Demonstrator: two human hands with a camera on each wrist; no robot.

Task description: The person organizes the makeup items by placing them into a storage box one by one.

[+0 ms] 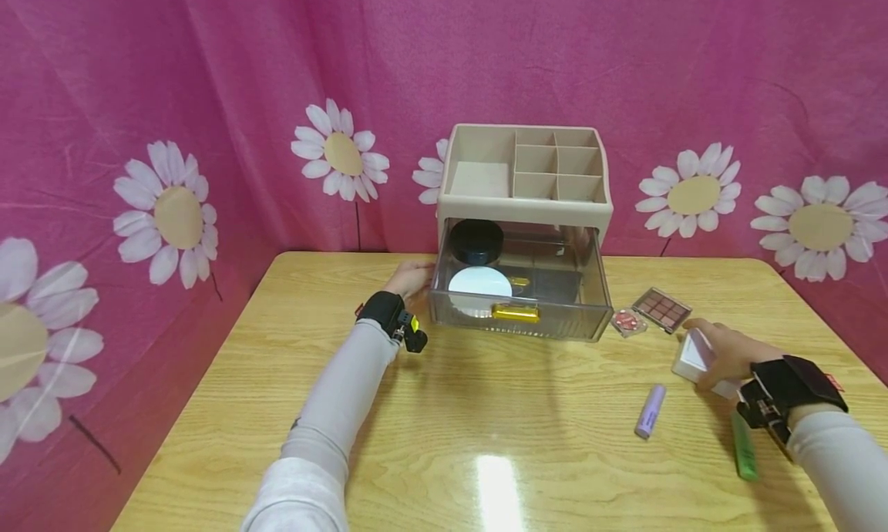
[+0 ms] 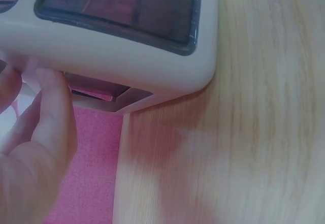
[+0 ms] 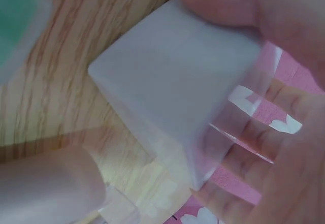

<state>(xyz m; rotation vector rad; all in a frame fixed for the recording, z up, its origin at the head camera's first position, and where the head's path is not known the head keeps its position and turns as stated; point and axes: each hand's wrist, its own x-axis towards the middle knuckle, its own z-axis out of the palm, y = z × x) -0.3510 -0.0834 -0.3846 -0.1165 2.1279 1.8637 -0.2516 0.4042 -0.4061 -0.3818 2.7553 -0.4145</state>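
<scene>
A beige cosmetics organizer (image 1: pixel 526 208) stands at the back of the table, its clear drawer (image 1: pixel 520 324) pulled out. Inside lie a round black case (image 1: pixel 476 241) and a round white case (image 1: pixel 479 281). My left hand (image 1: pixel 411 279) is at the organizer's left side; in the left wrist view its fingertips touch the beige frame (image 2: pixel 127 56). At the right, my right hand (image 1: pixel 737 353) grips a white box (image 1: pixel 694 356) between thumb and fingers. The right wrist view shows the box (image 3: pixel 167 71) blurred, tilted beside the tabletop.
An eyeshadow palette (image 1: pixel 662 309) and a small red-and-clear compact (image 1: pixel 629 322) lie right of the drawer. A purple tube (image 1: pixel 650 411) lies nearer the front, and a green tube (image 1: pixel 745 447) lies below the right wrist. A pink flowered curtain (image 1: pixel 388 46) hangs behind the table.
</scene>
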